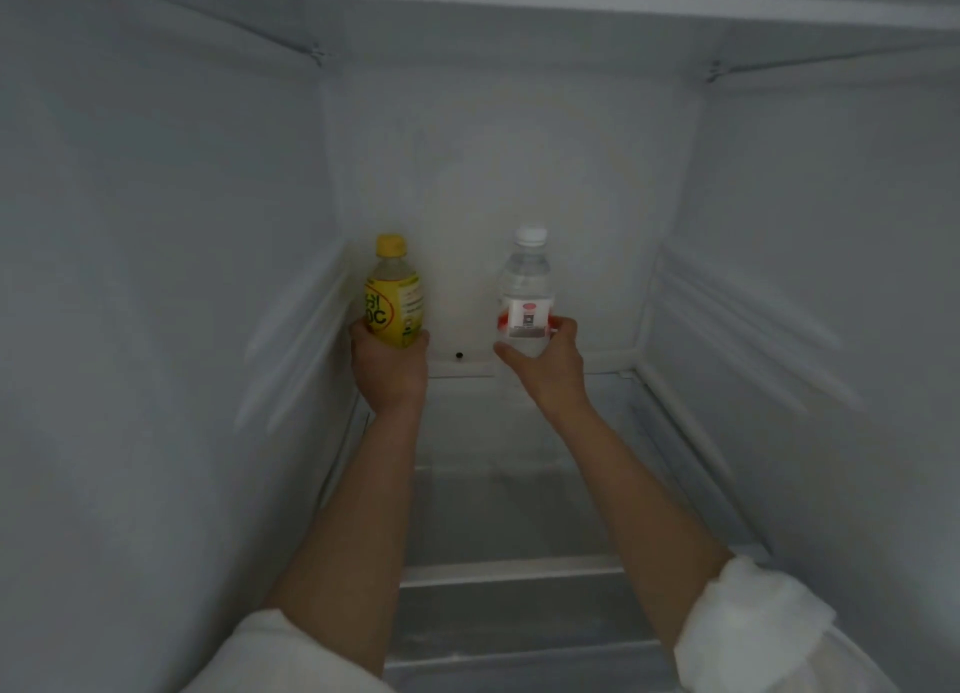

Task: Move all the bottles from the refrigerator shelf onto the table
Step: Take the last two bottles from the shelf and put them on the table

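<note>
Both my arms reach deep into the refrigerator. A yellow drink bottle (393, 289) with a yellow cap stands upright at the back left, and my left hand (388, 367) is wrapped around its lower part. A clear water bottle (525, 289) with a white cap and a red-and-white label stands upright at the back right. My right hand (545, 362) grips its base. Both bottles are near the rear wall, above the glass shelf (498, 510). The table is out of view.
White side walls (156, 302) close in on the left and right. Another shelf (519, 1) runs overhead. The glass shelf's front rim (509, 570) crosses between my forearms. A small dark drain hole (459, 355) sits in the rear wall between the bottles.
</note>
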{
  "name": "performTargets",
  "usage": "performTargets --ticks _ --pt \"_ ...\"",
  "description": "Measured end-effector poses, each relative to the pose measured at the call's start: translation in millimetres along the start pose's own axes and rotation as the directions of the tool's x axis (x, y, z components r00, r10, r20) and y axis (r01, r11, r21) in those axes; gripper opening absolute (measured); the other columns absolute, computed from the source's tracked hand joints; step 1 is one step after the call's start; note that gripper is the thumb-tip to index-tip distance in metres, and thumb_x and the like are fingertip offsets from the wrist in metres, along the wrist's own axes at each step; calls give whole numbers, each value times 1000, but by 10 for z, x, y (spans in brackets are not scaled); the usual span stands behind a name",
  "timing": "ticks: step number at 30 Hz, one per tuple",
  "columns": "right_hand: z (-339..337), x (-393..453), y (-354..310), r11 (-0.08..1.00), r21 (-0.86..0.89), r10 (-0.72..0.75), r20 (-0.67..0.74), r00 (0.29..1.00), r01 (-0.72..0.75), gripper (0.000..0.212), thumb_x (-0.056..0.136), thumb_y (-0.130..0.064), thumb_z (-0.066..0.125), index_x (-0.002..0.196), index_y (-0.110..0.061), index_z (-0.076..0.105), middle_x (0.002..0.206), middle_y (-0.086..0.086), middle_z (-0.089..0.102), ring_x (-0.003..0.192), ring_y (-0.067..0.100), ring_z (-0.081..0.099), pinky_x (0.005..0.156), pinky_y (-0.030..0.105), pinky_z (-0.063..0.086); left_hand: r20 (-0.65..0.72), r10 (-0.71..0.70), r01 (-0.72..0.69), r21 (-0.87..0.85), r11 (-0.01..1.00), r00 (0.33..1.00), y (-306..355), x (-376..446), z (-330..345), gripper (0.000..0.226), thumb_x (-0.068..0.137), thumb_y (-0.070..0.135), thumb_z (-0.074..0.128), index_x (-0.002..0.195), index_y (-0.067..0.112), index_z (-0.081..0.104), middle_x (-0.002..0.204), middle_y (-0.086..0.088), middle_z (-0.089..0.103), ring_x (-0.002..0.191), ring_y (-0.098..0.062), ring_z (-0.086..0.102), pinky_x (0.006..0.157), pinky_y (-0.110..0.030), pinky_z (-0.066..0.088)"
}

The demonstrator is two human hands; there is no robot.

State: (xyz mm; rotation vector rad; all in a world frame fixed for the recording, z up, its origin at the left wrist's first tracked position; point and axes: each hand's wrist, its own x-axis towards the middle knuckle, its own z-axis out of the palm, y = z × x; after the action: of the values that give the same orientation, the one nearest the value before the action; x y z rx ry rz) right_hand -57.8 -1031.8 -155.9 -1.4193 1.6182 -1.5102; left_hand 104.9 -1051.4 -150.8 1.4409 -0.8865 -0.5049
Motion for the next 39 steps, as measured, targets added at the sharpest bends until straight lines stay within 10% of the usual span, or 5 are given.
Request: performTargets --ticks 26,39 --pt "-723 -1503 -789 962 209 -115 -269 956 174 72 56 -15 91 117 -14 54 107 -1 68 92 6 67 77 22 56 28 165 -153 -260 954 986 564 -1332 -989 59 63 14 87 115 13 59 98 6 66 77 5 61 58 -1 42" --pt "-1300 -3788 -1018 979 183 -14 -359 933 85 65 56 -7 90 111 -15 57 93 -8 69 81 -1 67 67 13 51 342 288 -193 -286 939 894 565 -2789 -2456 47 60 21 90 95 18 59 81 13 67 75 -3 65 69 -24 53"
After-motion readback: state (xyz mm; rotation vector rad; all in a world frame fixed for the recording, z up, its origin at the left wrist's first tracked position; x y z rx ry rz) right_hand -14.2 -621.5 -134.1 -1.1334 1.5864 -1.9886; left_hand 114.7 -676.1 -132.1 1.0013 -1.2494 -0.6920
